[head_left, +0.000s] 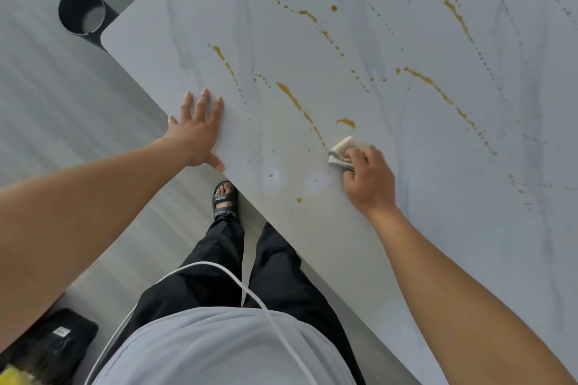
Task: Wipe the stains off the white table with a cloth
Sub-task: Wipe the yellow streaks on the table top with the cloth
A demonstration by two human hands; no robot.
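Right hand (369, 180) grips bunched cloth (342, 151) on white table (406, 228), at the near end of a yellow-brown streak (298, 105). Left hand (197, 131) flat, fingers spread — bracing at the edge. Advice: press firmly, wipe along streak — refold when soiled.

Open table (187, 25) beyond cloth (342, 151); left hand (197, 131) well aside
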